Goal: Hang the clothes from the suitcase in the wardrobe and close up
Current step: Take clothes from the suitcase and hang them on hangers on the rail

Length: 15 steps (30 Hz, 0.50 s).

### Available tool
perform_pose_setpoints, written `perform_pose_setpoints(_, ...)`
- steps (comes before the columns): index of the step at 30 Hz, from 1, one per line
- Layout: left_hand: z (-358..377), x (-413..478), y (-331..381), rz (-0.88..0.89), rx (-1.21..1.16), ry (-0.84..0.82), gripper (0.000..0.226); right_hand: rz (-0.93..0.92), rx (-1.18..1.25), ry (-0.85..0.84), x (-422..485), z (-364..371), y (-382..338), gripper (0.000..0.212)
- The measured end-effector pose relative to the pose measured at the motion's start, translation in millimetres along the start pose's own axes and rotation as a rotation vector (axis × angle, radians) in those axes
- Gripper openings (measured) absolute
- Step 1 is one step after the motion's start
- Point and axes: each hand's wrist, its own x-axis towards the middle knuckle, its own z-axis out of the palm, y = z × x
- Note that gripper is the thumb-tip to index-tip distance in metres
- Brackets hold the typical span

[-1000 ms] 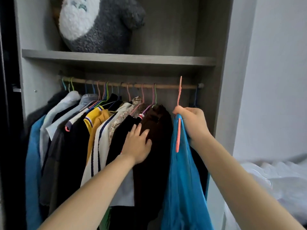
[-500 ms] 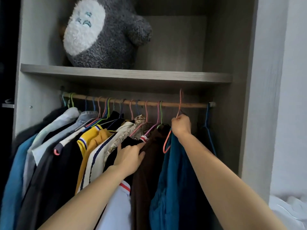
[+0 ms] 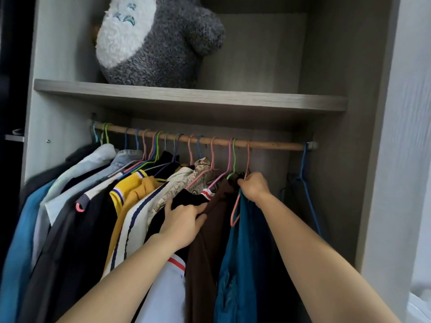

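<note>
A teal garment hangs on an orange hanger whose hook sits over the wooden rail. My right hand grips the neck of that hanger just under the rail. My left hand grips the black and brown clothes to the left and holds them aside. Several other garments on coloured hangers fill the rail's left part.
A grey and white plush toy sits on the shelf above the rail. An empty blue hanger hangs at the rail's right end. The wardrobe's side panel stands on the right, with white bedding at the bottom right corner.
My right hand raised the orange hanger with the teal garment and its hook now lies over the rail. My left hand shifted from resting on the brown garment to gripping the dark clothes.
</note>
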Motion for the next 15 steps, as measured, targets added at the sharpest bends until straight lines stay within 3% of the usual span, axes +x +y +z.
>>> perform_pose_setpoints(2, 3.8, -3.6, 2.0, 0.000, 0.024, -0.005, 0.044, -0.026, -0.118, 0.009, -7.3, -1.0, -3.1, 0.026)
perform_pose_setpoints(4, 7.5, -13.4, 4.6, 0.008, 0.049, -0.012, 0.047, -0.084, -0.229, 0.137, -19.6, -2.9, -12.0, 0.028)
perform_pose_setpoints(7, 9.9, -43.8, 2.3, 0.059, 0.003, 0.114, 0.046, -0.308, -0.140, 0.244, -46.4, 2.9, -36.5, 0.016)
perform_pose_setpoints(10, 6.9, -89.4, -16.0, 0.127, 0.092, 0.331, 0.045, -0.501, -0.013, 0.126, -84.4, 30.0, -62.8, 0.009)
perform_pose_setpoints(15, -14.0, -192.8, -77.6, -0.201, 0.206, 0.216, 0.050, -0.624, 0.099, -0.187, -175.3, 107.5, -76.9, 0.011)
